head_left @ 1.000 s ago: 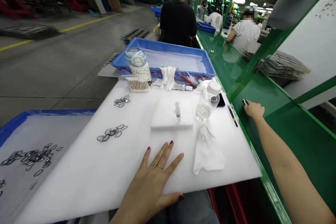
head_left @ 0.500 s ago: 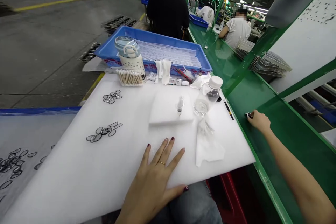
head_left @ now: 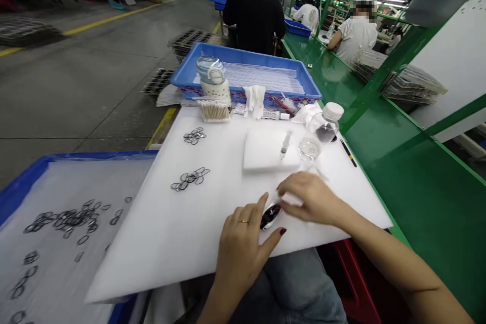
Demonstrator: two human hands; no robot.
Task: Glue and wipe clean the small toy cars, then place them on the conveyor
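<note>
A small black and white object (head_left: 270, 216) lies between my two hands, low on the white foam sheet (head_left: 152, 233). My left hand (head_left: 243, 238) is on the sheet beside it, thumb and forefinger apart on either side of the object. My right hand (head_left: 309, 197) pinches the object's upper right end between thumb and fingers. Behind the hands, a small syringe (head_left: 285, 146) rests on a white foam block (head_left: 261, 154). Right of the block are a clear dish (head_left: 309, 149) and a white-capped bottle (head_left: 329, 122).
Two piles of black rings (head_left: 190, 178) lie on the sheet's left part. Cotton swabs (head_left: 213, 110), a lidded cup (head_left: 214, 81) and a blue tray (head_left: 311, 88) stand behind. Black tweezers (head_left: 348, 153) lie right. More rings fill a left tray (head_left: 45, 167). Co-workers sit ahead.
My right hand has come from the green bench onto the foam sheet with the black and white object. My left hand has moved right beside it, and the view has shifted left.
</note>
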